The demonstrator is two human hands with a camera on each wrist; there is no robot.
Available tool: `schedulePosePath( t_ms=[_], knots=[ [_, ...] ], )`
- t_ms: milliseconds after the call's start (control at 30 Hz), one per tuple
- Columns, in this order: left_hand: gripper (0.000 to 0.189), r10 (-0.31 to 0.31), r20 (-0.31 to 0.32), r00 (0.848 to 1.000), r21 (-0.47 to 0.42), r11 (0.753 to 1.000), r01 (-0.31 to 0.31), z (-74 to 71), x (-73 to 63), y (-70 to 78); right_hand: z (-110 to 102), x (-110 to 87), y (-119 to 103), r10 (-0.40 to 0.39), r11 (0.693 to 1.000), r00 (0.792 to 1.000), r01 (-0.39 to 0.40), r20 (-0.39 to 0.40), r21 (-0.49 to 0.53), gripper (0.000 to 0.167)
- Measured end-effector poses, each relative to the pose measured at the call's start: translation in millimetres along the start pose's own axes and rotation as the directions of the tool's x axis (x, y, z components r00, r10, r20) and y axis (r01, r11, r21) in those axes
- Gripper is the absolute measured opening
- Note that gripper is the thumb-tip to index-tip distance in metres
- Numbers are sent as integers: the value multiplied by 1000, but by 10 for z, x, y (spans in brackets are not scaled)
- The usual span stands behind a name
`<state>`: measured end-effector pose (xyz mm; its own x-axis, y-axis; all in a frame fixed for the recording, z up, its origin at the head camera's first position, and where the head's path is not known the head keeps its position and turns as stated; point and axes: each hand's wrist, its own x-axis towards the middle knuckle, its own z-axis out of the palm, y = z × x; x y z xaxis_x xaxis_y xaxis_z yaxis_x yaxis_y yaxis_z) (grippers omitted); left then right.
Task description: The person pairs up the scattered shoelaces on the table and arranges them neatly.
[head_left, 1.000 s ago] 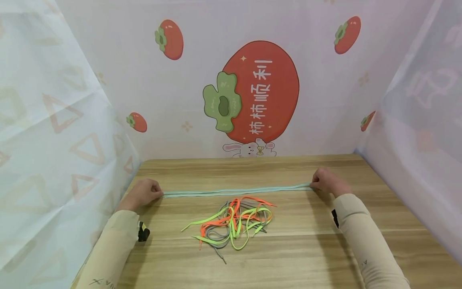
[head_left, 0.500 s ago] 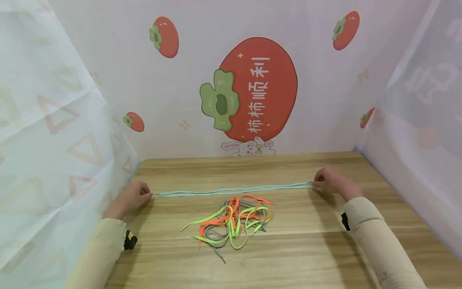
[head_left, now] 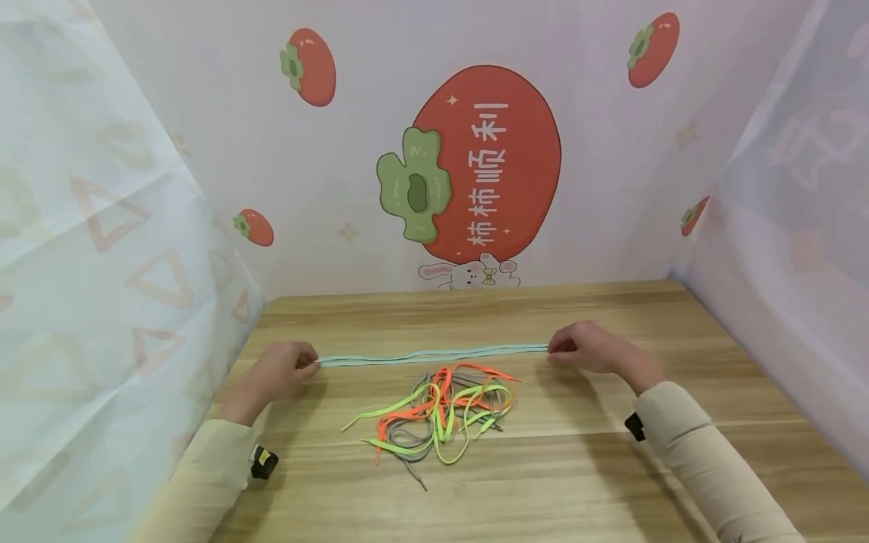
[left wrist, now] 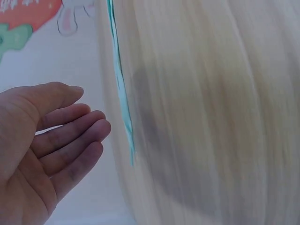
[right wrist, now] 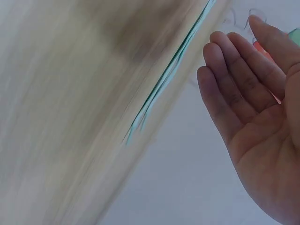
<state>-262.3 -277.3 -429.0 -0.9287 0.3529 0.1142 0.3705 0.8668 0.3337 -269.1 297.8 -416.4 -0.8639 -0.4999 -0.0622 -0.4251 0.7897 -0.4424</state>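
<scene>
A light mint-green shoelace, laid in parallel strands, stretches left to right across the table. My left hand is over its left end; the left wrist view shows the fingers relaxed, with nothing between thumb and fingertips, beside the lace. Over the right part of the lace is my right hand. In the right wrist view its fingers are extended and hold nothing, and the loose lace tips lie on the wood. Nearer to me is a tangled pile of orange, neon-yellow and grey laces.
The wood-grain table ends at a printed back sheet with persimmon pictures. White sheets stand on the left and on the right. Black wrist devices show at the left cuff and the right cuff.
A second ago both hands were pinching the ends of the mint-green lace. The left hand moved outward off its end, then back in. The right hand has let go and shifted left along it.
</scene>
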Motion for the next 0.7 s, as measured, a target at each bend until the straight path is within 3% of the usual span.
schedulePosePath(
  t_ms=[300,500,700],
  knots=[
    [10,125,6,992,-50,991,-125,135,149,575,235,141,-421,-156,986,987,153,48,67,15],
    [13,186,27,982,-141,973,-180,262,193,911,361,212,-629,-167,983,983,160,77,94,14],
    [15,210,53,976,-220,956,-193,421,187,1165,458,256,-739,-184,978,980,176,70,111,11]
  ],
)
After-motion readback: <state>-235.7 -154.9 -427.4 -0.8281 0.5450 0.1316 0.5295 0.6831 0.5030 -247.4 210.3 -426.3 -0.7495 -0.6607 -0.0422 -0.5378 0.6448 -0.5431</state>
